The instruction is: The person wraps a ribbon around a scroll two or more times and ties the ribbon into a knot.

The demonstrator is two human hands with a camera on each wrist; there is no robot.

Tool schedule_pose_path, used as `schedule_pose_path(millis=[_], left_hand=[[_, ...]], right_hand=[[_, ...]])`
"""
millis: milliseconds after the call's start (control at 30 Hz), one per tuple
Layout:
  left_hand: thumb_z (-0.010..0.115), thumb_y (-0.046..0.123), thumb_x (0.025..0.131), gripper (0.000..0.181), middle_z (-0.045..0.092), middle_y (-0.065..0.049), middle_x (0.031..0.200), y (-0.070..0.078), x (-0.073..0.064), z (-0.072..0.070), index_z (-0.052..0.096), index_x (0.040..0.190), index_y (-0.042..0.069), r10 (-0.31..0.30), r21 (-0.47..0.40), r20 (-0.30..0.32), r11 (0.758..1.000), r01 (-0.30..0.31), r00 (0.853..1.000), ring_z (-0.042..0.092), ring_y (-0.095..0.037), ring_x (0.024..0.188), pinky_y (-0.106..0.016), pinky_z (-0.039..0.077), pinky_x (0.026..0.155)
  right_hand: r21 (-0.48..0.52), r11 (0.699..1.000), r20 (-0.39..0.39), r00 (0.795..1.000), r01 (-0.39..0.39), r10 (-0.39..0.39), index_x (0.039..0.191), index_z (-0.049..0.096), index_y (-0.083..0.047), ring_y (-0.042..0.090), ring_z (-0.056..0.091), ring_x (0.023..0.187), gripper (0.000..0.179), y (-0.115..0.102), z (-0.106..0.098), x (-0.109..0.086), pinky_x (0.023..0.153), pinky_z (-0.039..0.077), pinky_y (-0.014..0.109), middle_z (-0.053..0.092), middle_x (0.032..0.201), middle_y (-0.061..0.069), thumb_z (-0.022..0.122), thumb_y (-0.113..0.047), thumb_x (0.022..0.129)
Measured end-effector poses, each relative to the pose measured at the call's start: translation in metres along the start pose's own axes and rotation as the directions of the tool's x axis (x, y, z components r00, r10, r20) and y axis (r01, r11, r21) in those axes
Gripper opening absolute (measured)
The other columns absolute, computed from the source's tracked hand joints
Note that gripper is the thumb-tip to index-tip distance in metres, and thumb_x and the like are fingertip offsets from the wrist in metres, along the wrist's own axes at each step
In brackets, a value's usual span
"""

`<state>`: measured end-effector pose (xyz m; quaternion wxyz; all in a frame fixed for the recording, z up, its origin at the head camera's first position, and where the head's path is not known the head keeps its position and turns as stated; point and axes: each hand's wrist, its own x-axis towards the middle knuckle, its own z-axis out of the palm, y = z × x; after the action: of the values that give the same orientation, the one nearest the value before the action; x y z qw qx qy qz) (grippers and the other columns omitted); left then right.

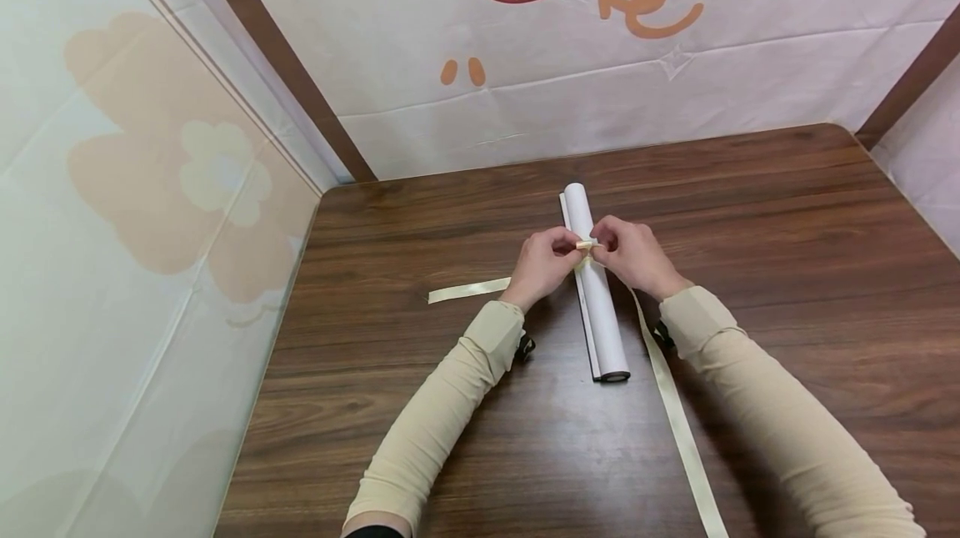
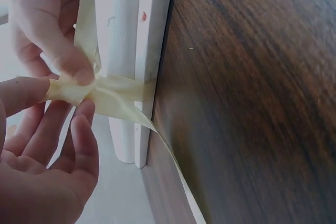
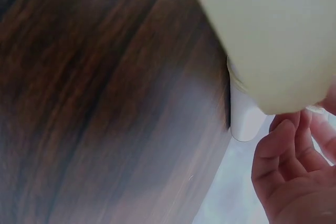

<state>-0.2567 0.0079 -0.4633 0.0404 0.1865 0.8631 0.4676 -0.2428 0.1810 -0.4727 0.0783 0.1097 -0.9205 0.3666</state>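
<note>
A white rolled sheet, like a scroll [image 1: 606, 325], lies lengthwise on the table with a pale yellow ribbon [image 1: 678, 413] wrapped around its middle. My left hand [image 1: 542, 261] pinches the ribbon just above the roll, from the left side. From the right, my right hand [image 1: 636, 254] pinches it at the same spot, fingertips close to the left ones. Close up, the left wrist view shows the ribbon [image 2: 118, 106] crossed and bunched between both hands' fingers. In the right wrist view, a broad length of ribbon [image 3: 278, 35] covers part of the roll [image 3: 245, 116].
One ribbon tail [image 1: 467, 291] lies flat to the left; the longer one runs toward the table's near edge, beside the right forearm. The dark wood table [image 1: 360, 338] meets a printed cloth wall [image 1: 420, 117] at the back and another [image 1: 150, 288] on the left.
</note>
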Motion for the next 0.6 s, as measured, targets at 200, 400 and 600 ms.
schedule_pose_path(millis=[200, 400, 600], left_hand=[[0.067, 0.013, 0.087, 0.011, 0.075, -0.004, 0.096, -0.0021, 0.0010, -0.0004, 0.071, 0.097, 0.010, 0.030, 0.014, 0.000, 0.999, -0.030, 1.000, 0.067, -0.011, 0.086, -0.017, 0.048, 0.076], [0.067, 0.012, 0.088, 0.011, 0.075, -0.004, 0.099, -0.0024, 0.0014, -0.0001, 0.072, 0.097, 0.010, 0.020, 0.012, 0.000, 1.000, -0.020, 1.000, 0.069, -0.014, 0.090, -0.018, 0.050, 0.078], [0.066, 0.011, 0.086, 0.012, 0.075, -0.003, 0.098, -0.0025, 0.0011, -0.0002, 0.072, 0.097, 0.011, 0.028, 0.017, -0.017, 0.999, -0.028, 0.999, 0.069, -0.013, 0.090, -0.018, 0.049, 0.079]], right_hand=[[-0.032, 0.999, 0.063, 0.998, 0.000, 0.002, 0.098, 0.067, -0.006, 0.020, 0.048, 0.065, 0.011, -0.0018, 0.0016, 0.0021, 0.059, 0.037, 0.031, 0.056, 0.075, 0.007, 0.059, -0.010, 0.090], [-0.055, 0.998, 0.091, 0.996, 0.007, -0.002, 0.091, 0.069, -0.006, 0.019, 0.048, 0.065, 0.010, -0.0030, 0.0029, 0.0061, 0.060, 0.037, 0.030, 0.058, 0.072, 0.006, 0.059, -0.009, 0.089], [-0.075, 0.997, 0.059, 0.998, -0.016, 0.020, 0.086, 0.068, -0.005, 0.022, 0.053, 0.070, 0.006, -0.0040, 0.0028, 0.0077, 0.063, 0.040, 0.032, 0.060, 0.077, 0.008, 0.064, -0.010, 0.086]])
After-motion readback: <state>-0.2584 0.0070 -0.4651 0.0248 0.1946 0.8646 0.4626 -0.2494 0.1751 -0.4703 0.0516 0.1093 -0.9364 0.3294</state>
